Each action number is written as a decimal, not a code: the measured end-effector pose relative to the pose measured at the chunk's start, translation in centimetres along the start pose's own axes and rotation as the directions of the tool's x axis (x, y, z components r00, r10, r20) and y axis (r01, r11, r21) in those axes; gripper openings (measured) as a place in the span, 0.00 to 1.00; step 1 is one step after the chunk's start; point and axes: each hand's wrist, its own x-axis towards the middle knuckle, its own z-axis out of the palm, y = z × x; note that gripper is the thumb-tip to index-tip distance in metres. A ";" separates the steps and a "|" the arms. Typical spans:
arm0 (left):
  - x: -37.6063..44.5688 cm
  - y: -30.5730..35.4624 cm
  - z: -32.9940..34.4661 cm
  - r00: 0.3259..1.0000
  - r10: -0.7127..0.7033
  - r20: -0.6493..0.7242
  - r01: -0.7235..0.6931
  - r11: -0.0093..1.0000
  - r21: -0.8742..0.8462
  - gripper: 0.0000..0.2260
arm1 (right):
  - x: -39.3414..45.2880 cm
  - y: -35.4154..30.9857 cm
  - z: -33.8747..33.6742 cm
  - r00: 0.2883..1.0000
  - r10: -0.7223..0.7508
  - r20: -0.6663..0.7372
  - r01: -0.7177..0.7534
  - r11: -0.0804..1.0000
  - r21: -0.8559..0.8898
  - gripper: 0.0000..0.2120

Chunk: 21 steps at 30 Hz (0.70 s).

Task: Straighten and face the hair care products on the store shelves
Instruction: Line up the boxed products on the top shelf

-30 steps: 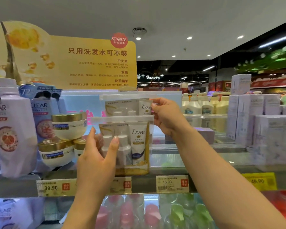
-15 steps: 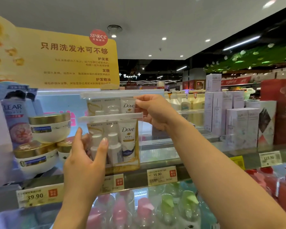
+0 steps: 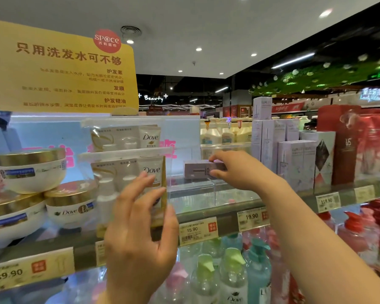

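Two clear Dove travel-kit pouches stand one behind the other on the shelf (image 3: 226,222), the front pouch (image 3: 127,172) lower than the rear pouch (image 3: 123,137). My left hand (image 3: 138,227) is spread in front of the front pouch, with its fingertips at the pouch's lower right face. To the right, a small pale lilac LUX box (image 3: 195,170) lies on its side toward the back of the shelf. My right hand (image 3: 235,170) pinches the box's right end, fingers on top and thumb beneath.
Gold-lidded Dove jars (image 3: 31,170) are stacked at the left. Upright LUX boxes (image 3: 294,163) and red bags (image 3: 371,145) fill the right. A clear divider (image 3: 215,189) stands under the lying box. Pump bottles (image 3: 233,270) line the lower shelf. A yellow sign (image 3: 59,69) rises above.
My right hand left the top of the rear pouch and moved right onto the lying LUX box. My left hand's fingers loosened on the front pouch. The view swung right.
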 end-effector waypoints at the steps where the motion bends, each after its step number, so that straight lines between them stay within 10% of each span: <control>1: 0.2 0.2 0.6 0.999 0.010 0.045 -0.009 1.000 -0.021 0.12 | -0.1 0.1 0.2 1.000 -0.009 -0.004 0.009 1.000 0.007 0.17; 9: 2.6 1.7 4.9 0.899 -0.239 0.367 0.259 0.966 -0.003 0.21 | -2.0 -0.1 -0.2 0.979 0.041 -0.198 -0.040 0.999 0.007 0.19; 18: 4.4 2.6 7.1 0.923 -0.032 0.385 0.025 0.999 0.021 0.28 | -8.1 0.0 -4.5 0.943 0.033 -0.331 -0.022 0.999 0.038 0.23; 21: 5.9 3.0 7.7 0.899 -0.115 0.422 0.149 0.988 -0.050 0.29 | -9.1 0.0 -5.4 0.939 0.004 -0.344 0.005 1.000 0.025 0.23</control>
